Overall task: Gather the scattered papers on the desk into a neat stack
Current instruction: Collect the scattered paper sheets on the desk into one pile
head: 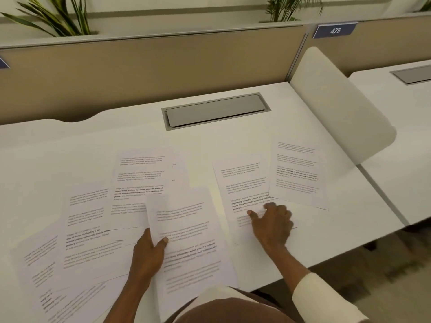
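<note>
printed white paper sheets [140,183] lie scattered over the white table [70,145]. the left hand [149,250] pinches the lifted edge of one centre sheet [189,234], thumb on top. the right hand [272,222] presses flat on a sheet [242,183] overlapped by another sheet [296,173]. a grey cable hatch [215,110] sits behind.

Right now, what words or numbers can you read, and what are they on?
"475": white number on the blue sign on the divider, top right.
Printed sheets on the desk: paragraphs, some in bold, too blurred to read.
Second blue sign at the left edge: cut off, nothing readable.
</note>
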Action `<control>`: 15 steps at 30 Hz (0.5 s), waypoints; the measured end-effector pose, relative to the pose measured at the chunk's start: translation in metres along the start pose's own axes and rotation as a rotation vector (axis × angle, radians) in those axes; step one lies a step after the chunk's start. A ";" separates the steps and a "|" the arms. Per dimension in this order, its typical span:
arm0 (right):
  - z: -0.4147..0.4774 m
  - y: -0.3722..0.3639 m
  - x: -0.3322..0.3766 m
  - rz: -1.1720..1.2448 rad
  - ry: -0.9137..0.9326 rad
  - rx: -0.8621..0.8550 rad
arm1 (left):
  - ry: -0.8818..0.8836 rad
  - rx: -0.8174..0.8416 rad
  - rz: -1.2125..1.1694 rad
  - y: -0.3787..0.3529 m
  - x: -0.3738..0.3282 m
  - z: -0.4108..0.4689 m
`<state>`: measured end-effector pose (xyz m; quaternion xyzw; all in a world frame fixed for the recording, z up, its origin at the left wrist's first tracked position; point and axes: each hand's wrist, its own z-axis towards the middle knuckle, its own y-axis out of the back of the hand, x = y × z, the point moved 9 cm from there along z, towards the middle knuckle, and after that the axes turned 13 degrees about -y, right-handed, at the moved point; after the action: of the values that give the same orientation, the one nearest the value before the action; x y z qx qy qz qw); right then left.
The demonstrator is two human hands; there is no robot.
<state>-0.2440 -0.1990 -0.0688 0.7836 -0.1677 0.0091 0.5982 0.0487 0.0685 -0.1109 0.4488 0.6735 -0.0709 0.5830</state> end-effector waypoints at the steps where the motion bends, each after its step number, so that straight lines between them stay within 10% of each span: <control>1: 0.009 0.007 -0.010 -0.099 -0.034 -0.048 | 0.002 -0.036 0.054 0.003 -0.002 0.000; 10: 0.037 0.011 -0.031 -0.154 -0.175 0.105 | 0.025 -0.094 0.029 0.004 -0.006 -0.002; 15: 0.036 -0.006 -0.028 0.335 -0.207 0.318 | 0.092 -0.141 -0.034 0.020 0.006 -0.004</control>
<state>-0.2756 -0.2241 -0.0908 0.8259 -0.3519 0.0542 0.4372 0.0602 0.0856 -0.1067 0.3979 0.7106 -0.0124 0.5802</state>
